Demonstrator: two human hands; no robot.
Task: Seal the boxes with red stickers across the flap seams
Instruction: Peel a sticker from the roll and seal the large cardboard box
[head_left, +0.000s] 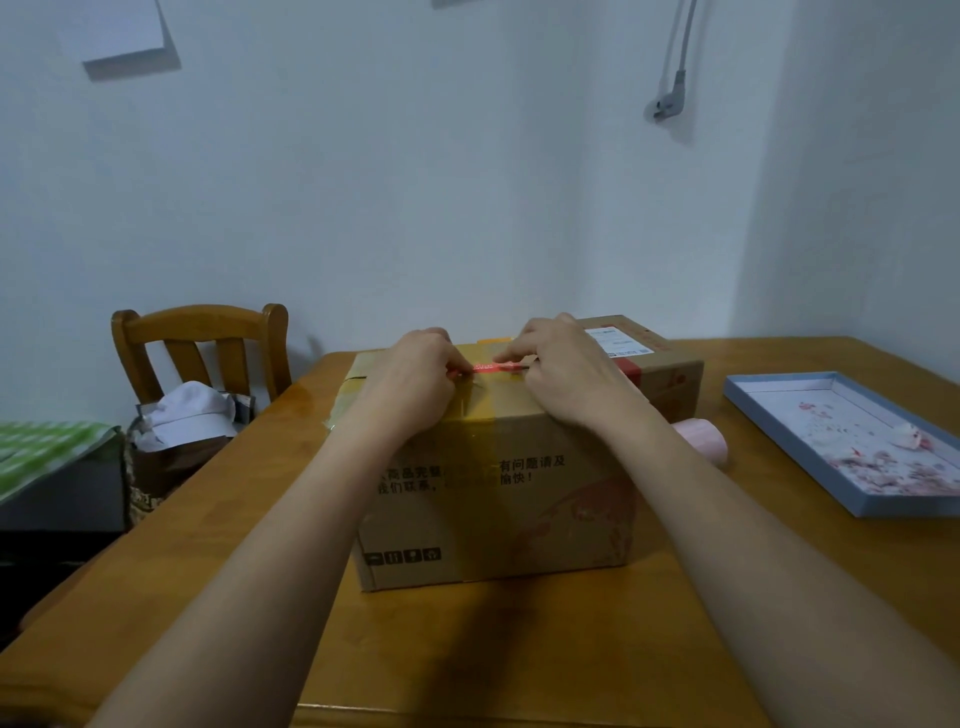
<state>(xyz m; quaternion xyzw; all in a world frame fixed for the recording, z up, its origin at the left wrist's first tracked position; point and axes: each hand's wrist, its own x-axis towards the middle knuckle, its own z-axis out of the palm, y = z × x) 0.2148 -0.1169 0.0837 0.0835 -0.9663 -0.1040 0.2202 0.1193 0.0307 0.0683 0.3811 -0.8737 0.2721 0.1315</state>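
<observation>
Two hands met over the big box (493, 499) on the desk (467, 649): our left hand (415, 371) and right hand (563, 364) each pinched one end of the red sticker (488, 368). We judged its long axis ran left to right, stretched just above the top of that box and equally near both hands, so the coming move was straight down onto the flap seam.

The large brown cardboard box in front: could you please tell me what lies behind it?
A smaller brown cardboard box with a white label; its lower left part is hidden by the large box and right hand.
</observation>
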